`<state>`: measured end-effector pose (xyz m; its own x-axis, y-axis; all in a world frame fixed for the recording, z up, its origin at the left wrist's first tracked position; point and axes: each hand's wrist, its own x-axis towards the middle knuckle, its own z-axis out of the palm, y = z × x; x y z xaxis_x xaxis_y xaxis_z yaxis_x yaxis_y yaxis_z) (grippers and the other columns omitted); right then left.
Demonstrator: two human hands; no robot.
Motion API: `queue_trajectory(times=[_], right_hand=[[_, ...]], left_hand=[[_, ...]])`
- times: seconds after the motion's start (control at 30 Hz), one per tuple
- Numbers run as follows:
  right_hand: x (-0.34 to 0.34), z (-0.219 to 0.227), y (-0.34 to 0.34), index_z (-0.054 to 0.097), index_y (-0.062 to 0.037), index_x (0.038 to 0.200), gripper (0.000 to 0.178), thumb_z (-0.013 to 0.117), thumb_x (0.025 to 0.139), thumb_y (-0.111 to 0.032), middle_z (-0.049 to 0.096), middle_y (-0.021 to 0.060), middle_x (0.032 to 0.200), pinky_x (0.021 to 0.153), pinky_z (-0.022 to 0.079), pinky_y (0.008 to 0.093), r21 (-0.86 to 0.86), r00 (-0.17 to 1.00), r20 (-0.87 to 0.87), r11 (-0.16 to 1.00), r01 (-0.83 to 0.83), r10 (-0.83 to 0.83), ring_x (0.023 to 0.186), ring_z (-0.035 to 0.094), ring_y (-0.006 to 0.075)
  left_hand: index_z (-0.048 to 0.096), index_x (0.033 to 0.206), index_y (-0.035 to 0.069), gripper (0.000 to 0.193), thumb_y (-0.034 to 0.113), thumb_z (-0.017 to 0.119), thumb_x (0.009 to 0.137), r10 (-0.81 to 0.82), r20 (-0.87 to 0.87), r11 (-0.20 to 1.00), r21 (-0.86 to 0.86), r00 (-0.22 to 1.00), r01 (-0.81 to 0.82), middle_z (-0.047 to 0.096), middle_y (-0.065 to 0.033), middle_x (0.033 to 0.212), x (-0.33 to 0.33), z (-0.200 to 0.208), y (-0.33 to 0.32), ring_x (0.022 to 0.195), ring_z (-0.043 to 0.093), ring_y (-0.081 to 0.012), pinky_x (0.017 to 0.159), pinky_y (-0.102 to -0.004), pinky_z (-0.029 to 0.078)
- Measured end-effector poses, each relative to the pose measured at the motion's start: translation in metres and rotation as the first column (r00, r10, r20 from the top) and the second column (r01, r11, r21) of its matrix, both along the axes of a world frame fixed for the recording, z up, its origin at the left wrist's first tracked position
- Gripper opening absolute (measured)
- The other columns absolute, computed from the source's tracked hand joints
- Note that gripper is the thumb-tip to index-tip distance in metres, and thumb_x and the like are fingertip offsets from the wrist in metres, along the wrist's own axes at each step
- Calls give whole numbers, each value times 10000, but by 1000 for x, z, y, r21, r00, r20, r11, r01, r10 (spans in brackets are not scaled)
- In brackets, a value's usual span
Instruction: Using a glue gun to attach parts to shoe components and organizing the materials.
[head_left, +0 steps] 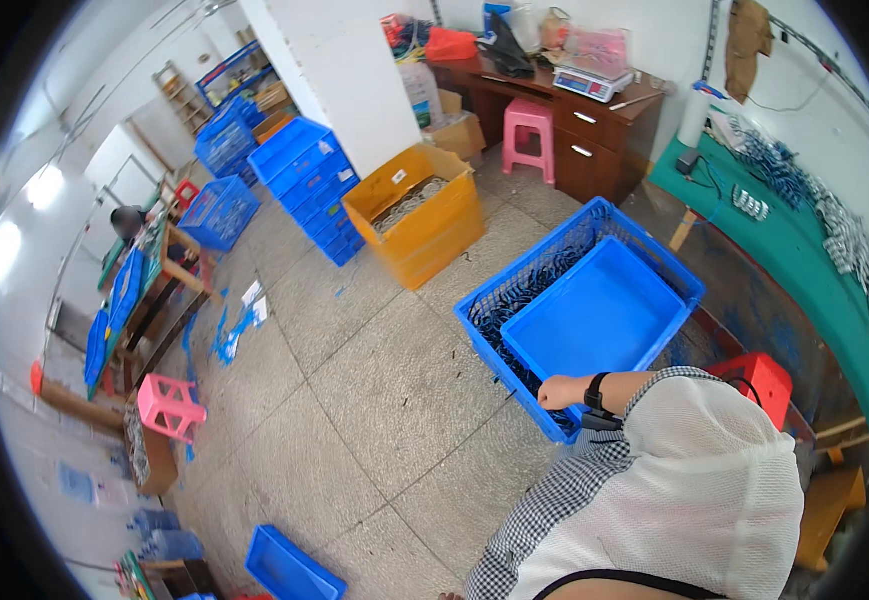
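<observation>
My right hand (pixel 559 392) is closed at the near corner of a shallow blue tray (pixel 594 310), with its fingers curled at the rim. A black watch and a dark band sit on that wrist. The tray has a bare floor and lies inside a larger blue mesh-sided crate (pixel 679 262). Under and beside the tray, the crate holds many dark, thin curved pieces (pixel 526 293), whose kind I cannot make out. Only a sliver of my left hand (pixel 449 596) shows at the bottom edge, with its fingers mostly hidden.
A yellow box (pixel 434 240) with pale rings stands beyond the crate, near stacked blue crates (pixel 304 180). A green table (pixel 794 240) runs along the right. A red stool (pixel 759 385) is beside me. Pink stools (pixel 169 407) and another blue tray (pixel 292 567) are on the floor.
</observation>
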<state>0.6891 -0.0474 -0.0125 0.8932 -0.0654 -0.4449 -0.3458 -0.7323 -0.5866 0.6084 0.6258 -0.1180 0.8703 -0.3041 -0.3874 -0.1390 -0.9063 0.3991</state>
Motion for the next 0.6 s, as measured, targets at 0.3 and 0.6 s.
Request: queue_trajectory(times=[0.3,0.6], right_hand=[[-19,-27,-39,596,-40,545,127,525,612,-121,589,162,608,536,422,432,-313,938,-328,950,5,-113,580,560,311],[84,-30,-60,646,-44,619,150,526,631,-132,619,130,629,581,467,396,-346,832,-246,847,403,-496,601,609,267]], left_hand=[[496,1073,7,344,263,472,845,-302,-43,953,11,952,303,577,-114,1029,178,-66,10,953,547,-212,817,-322,433],[512,1008,12,298,239,500,816,-444,31,895,62,896,441,586,-120,966,415,-66,-73,889,562,-210,758,-330,445]])
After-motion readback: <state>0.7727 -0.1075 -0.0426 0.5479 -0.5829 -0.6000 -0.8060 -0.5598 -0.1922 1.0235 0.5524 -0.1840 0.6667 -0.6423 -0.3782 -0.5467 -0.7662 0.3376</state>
